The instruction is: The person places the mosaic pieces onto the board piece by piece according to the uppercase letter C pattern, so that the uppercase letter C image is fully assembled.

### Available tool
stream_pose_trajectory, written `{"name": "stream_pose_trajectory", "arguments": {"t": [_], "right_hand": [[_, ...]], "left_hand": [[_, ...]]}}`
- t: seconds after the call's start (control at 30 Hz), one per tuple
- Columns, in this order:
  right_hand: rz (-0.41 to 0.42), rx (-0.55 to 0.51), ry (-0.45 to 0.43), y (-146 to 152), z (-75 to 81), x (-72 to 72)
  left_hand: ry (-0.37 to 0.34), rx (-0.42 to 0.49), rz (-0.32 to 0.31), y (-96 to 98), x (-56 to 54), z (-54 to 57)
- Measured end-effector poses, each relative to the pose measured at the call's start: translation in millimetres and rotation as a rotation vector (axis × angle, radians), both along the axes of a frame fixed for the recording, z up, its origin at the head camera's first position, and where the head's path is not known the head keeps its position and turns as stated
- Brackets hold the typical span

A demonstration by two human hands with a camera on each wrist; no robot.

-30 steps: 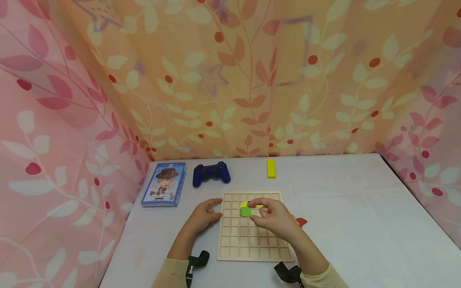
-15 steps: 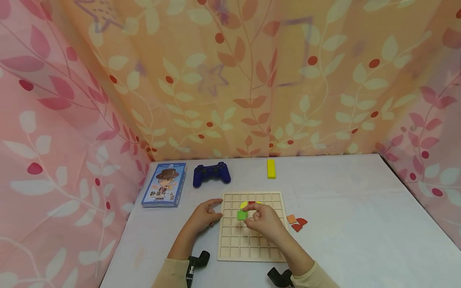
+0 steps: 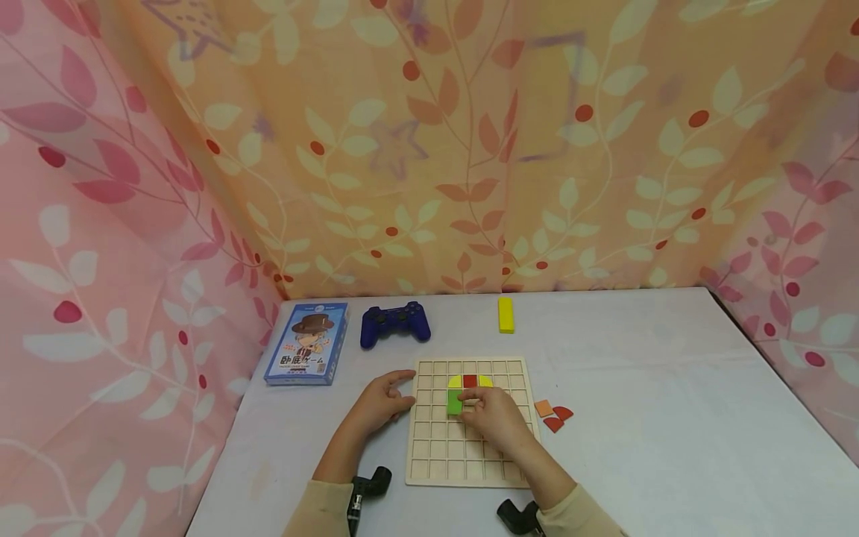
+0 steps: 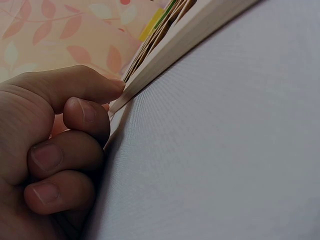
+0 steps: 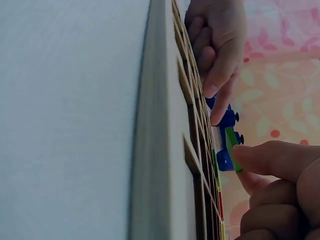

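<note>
My right hand (image 3: 493, 418) pinches a green square tile (image 5: 232, 148) between thumb and index finger, close over the wooden grid board (image 3: 429, 451). In the head view this tile overlaps a second green piece (image 3: 454, 395) in the grid. Above them, a red square (image 3: 470, 381) sits between two rounded yellow pieces (image 3: 455, 381), the right one partly covered by my hand. At the board's left edge, the thumb and index finger of my left hand (image 3: 376, 403) reach out straight and touch the rim. Its other fingers are curled in, as the left wrist view shows.
Right of the board lie an orange square (image 3: 543, 408) and two red quarter-round pieces (image 3: 562, 413). Behind it are a blue boxed game (image 3: 307, 343), a dark blue game controller (image 3: 395, 325) and a yellow block (image 3: 506, 315). Patterned curtains (image 3: 376, 186) hang around the white table (image 3: 658, 418).
My right hand has moved slightly left and down with the green tile, bringing it lower, beside the other green piece. The orange and red loose pieces have come into view. My left hand stays put.
</note>
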State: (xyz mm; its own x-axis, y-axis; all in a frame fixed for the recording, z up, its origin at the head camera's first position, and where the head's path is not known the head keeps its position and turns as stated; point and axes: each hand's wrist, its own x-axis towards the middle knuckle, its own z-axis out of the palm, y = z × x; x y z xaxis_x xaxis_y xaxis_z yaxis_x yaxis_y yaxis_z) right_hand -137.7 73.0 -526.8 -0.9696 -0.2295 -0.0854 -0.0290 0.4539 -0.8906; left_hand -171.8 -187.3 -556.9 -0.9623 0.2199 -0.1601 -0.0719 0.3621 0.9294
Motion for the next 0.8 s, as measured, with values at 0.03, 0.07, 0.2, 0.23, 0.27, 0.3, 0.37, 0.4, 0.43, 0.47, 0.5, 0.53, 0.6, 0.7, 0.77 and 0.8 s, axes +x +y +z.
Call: {"name": "stream_pose_trajectory", "arguments": {"t": [0.03, 0.07, 0.2, 0.23, 0.27, 0.3, 0.37, 0.4, 0.43, 0.47, 0.5, 0.53, 0.6, 0.7, 0.77, 0.8], "right_hand": [[-0.001, 0.007, -0.007, 0.1, -1.5, -0.3], [-0.004, 0.012, -0.014, 0.2, -2.8, -0.6], [-0.009, 0.039, -0.026, 0.4, -6.5, -1.3], [-0.009, 0.047, -0.025, 0.5, -6.9, -1.5], [-0.008, 0.054, -0.022, 0.5, -7.1, -1.5], [-0.007, 0.062, -0.016, 0.5, -7.3, -1.6], [-0.004, 0.078, -0.006, 0.4, -7.7, -2.1], [-0.004, 0.085, -0.001, 0.3, -7.7, -2.3], [-0.004, 0.091, 0.0, 0.2, -7.8, -2.6], [-0.004, 0.096, 0.002, 0.0, -7.9, -2.8], [-0.003, 0.102, 0.004, 0.0, -7.9, -3.0], [-0.005, 0.105, 0.002, -0.2, -7.8, -3.0], [-0.006, 0.109, 0.0, -0.3, -7.7, -3.0], [-0.006, 0.108, -0.005, -0.4, -7.8, -2.6], [-0.002, 0.107, -0.005, -0.2, -7.5, -2.3], [0.001, 0.107, -0.004, 0.0, -6.7, -1.9]], "left_hand": [[-0.001, 0.0, 0.0, 0.2, -0.1, 0.2], [-0.004, 0.0, -0.001, 0.3, -0.1, 0.2], [-0.008, -0.002, -0.004, 0.3, -0.5, 0.5], [-0.008, -0.001, -0.004, 0.2, -0.7, 0.6], [-0.007, -0.002, -0.007, 0.1, -0.9, 0.4], [-0.005, -0.004, -0.01, -0.1, -1.1, 0.6], [-0.007, -0.008, -0.009, -0.1, -1.3, 1.0], [-0.007, -0.009, -0.009, -0.1, -1.4, 1.3], [-0.007, -0.01, -0.008, -0.1, -1.5, 1.5], [-0.008, -0.012, -0.008, -0.1, -1.5, 1.7], [-0.011, -0.013, -0.005, -0.1, -1.5, 2.0], [-0.014, -0.014, -0.003, 0.0, -1.7, 1.9], [-0.008, -0.012, -0.007, -0.3, -1.9, 1.5], [-0.006, -0.008, -0.008, -0.4, -2.0, 1.0], [-0.002, -0.005, -0.009, -0.6, -1.9, 0.4], [-0.004, -0.004, -0.008, -0.6, -1.7, 0.3]]}}
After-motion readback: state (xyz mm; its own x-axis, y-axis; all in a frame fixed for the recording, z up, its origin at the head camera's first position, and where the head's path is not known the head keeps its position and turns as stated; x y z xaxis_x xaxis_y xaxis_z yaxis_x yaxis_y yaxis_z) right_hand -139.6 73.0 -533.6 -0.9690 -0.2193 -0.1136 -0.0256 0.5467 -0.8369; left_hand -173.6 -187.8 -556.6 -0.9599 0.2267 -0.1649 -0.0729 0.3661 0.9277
